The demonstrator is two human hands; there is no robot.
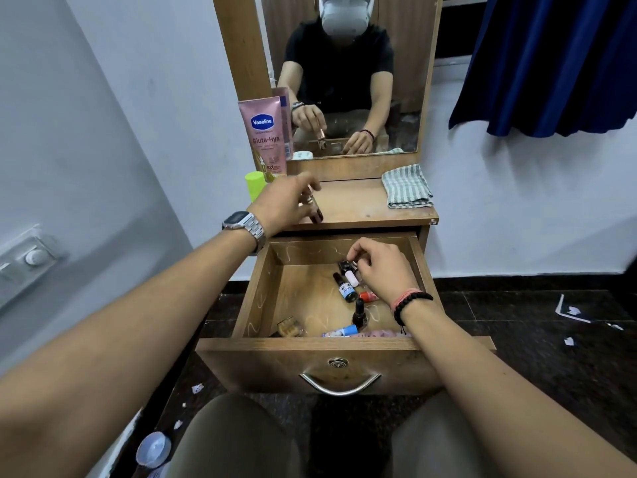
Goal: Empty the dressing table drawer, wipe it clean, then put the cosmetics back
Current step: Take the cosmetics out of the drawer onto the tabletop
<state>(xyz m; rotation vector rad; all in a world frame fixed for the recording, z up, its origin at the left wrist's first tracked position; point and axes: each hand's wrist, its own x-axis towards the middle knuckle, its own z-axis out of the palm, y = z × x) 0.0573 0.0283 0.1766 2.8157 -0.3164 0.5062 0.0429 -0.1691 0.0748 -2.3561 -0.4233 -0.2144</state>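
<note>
Left hand: my left hand [287, 198] grips a small dark bottle [314, 210] over the tabletop [362, 201].
Right hand: my right hand [381, 265] pinches a black-capped bottle [344, 266] inside the open drawer [310, 360].
Drawer contents: nail polish bottle [359, 313], blue tube [339, 331].
Top: Vaseline tube [267, 136], striped cloth [406, 186].

Small bottles [348, 288] lie in the drawer [262, 291], seemingly toward its right.

Your wooden drawer [262, 291] stands pulled open, white scribbles on its floor. Inside lie small bottles: a dark one with a blue label [344, 288], a red-capped one [368, 295], an upright black nail polish [359, 313], and a blue-capped tube [339, 331] at the front.
</note>
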